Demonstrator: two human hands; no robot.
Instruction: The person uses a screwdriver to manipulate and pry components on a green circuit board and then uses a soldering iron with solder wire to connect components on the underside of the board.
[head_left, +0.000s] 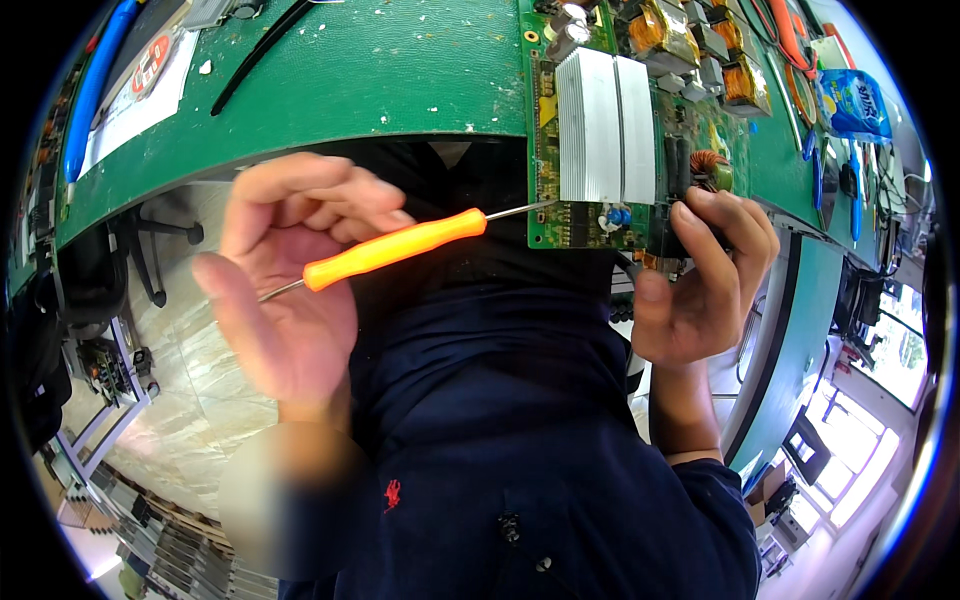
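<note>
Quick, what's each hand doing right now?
Left hand: holding the orange screwdriver.
Right hand: gripping the edge of the green circuit board.

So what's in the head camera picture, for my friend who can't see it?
A person's left hand holds an orange-handled screwdriver with its metal tip at the edge of a green circuit board. Their right hand grips the board's lower right corner. The board, with a big silver finned block, hangs over the edge of a green workbench.
</note>
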